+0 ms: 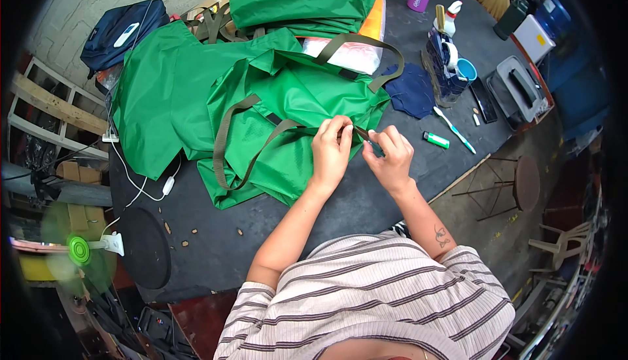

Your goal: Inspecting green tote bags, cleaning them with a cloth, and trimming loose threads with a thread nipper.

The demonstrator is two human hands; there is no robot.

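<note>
While the green nylon tote bag with olive webbing handles (288, 118) lies flat on the dark work surface (216, 242), my left hand (330, 150) pinches the end of one olive strap (297, 128), grip closed on it to keep it taut. My right hand (392, 157) is closed around a small dark tool (366, 139) at the strap tip; its kind is unclear. A green lighter (436, 140) lies near my right hand, within reach.
</note>
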